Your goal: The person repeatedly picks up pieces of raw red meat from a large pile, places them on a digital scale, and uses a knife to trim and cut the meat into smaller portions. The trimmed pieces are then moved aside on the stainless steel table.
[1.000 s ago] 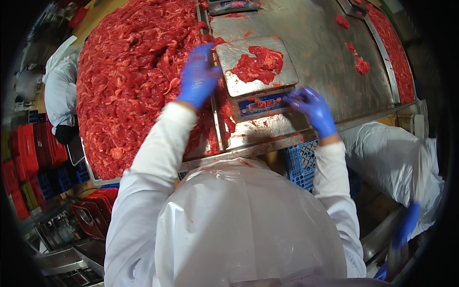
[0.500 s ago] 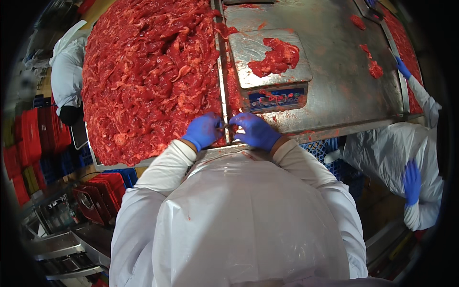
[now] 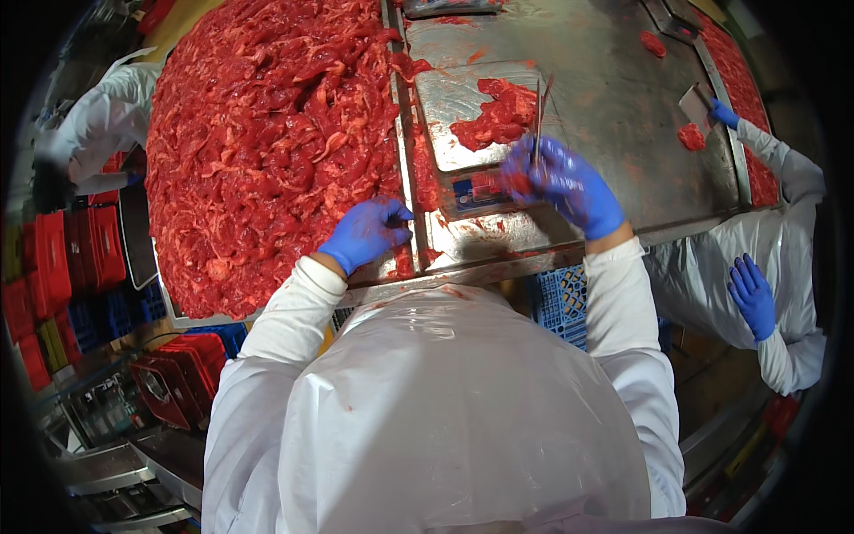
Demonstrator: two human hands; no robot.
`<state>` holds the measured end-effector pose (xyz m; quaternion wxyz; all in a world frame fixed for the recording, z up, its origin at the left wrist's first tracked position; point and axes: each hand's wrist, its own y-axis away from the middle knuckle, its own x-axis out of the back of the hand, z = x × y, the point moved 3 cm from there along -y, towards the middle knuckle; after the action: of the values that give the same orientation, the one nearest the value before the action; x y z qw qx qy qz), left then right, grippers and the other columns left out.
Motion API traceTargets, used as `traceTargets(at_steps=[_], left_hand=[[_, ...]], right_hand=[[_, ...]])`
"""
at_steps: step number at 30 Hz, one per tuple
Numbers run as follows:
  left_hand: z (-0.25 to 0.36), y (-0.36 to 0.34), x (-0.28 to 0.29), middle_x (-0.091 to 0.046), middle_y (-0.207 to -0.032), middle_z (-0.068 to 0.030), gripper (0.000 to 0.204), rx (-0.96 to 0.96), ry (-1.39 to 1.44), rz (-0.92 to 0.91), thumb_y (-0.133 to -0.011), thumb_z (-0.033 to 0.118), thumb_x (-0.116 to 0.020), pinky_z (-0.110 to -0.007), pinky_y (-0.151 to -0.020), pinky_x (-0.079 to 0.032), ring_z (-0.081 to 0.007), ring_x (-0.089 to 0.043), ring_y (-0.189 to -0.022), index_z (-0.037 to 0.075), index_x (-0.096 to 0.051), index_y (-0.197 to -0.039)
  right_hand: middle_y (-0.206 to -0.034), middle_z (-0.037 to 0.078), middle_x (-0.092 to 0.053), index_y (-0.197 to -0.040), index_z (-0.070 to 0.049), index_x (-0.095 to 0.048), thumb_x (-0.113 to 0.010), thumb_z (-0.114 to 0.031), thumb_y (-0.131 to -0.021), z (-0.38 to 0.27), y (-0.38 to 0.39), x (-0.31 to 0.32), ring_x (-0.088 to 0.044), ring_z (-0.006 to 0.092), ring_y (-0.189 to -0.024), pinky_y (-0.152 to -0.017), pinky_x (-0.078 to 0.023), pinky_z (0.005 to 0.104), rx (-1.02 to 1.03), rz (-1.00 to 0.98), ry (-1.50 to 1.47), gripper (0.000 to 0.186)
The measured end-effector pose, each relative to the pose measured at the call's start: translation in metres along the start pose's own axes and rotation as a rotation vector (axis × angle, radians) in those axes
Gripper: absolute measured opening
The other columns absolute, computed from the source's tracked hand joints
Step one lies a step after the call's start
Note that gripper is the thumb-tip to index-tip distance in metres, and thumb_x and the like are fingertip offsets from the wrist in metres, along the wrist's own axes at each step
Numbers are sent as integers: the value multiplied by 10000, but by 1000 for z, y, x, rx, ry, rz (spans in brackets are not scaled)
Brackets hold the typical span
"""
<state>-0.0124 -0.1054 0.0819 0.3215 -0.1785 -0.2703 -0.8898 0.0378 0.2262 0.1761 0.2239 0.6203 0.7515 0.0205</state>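
Observation:
My left hand (image 3: 363, 235), in a blue glove, is at the near edge of the heap of raw red meat strips (image 3: 276, 142), beside the metal divider (image 3: 403, 133). Its thumb and forefinger are apart, with nothing visible between them. My right hand (image 3: 569, 185), partly blurred, is raised before the scale (image 3: 434, 111). It grips a slim metal tool with two thin prongs (image 3: 537, 133) pointing away from me; its exact kind is unclear. Something red shows by the fingers. A clump of meat (image 3: 498, 111) lies on the scale's steel plate, and my hand partly covers the display panel.
The steel table (image 3: 640, 160) extends right, with small meat pieces (image 3: 690, 136) on it. At the right, a co-worker's gloved hand (image 3: 724, 113) holds a flat plate-like piece. Another person (image 3: 107, 116) bends at the left, near red crates (image 3: 102, 245). A blue crate (image 3: 562, 303) sits below the table edge.
My hands, together at the divider before, have separated. The right has moved right and up with the pronged tool; the left stays near the divider. The person at left has shifted.

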Motion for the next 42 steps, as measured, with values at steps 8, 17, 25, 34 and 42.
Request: traceTargets(at_steps=[8, 17, 25, 34, 42], left_hand=[[-2, -2, 43, -697, -1000, -132, 302, 70, -83, 230, -867, 157, -783, -383, -911, -564, -298, -707, -971, 29, -733, -1136], [125, -98, 41, -698, -1034, -122, 206, -394, -400, 467, -889, 246, -706, -430, -913, -545, -332, -670, -1024, 90, -776, -1004], [105, -104, 24, -705, -988, -130, 212, -394, -449, 369, -903, 273, -708, -448, -884, -536, -349, -653, -993, 70, -766, -891], [90, -103, 25, -709, -1015, -135, 204, -434, -423, 399, -931, 260, -711, -444, -904, -535, -344, -652, -1017, 61, -752, -928], [71, -50, 44, -699, -1057, -127, 170, -390, -512, 328, -898, 232, -738, -441, -920, -544, -341, -659, -1045, 70, -757, -947]], right_hand=[[-1151, 124, -701, -1317, 15, -610, -689, -87, -981, 51, 71, 93, -695, 194, -987, -913, -566, 333, 254, 761, 114, 360], [-969, 50, -694, -1223, 9, -647, -707, -146, -976, 55, 15, -22, -667, 119, -851, -796, -557, 274, 20, 132, 536, 298], [-1010, 42, -685, -1201, -12, -663, -702, -232, -1016, 72, 30, -17, -666, 127, -968, -893, -552, 292, -198, 75, -128, 290], [-896, 51, -691, -1138, -14, -681, -724, -219, -1004, 79, -27, -10, -665, 130, -724, -666, -573, 272, -229, 105, -235, 248], [-902, 45, -698, -1081, 8, -725, -746, -196, -966, 90, -24, -37, -654, 132, -742, -706, -575, 308, -212, -24, -69, 234]])
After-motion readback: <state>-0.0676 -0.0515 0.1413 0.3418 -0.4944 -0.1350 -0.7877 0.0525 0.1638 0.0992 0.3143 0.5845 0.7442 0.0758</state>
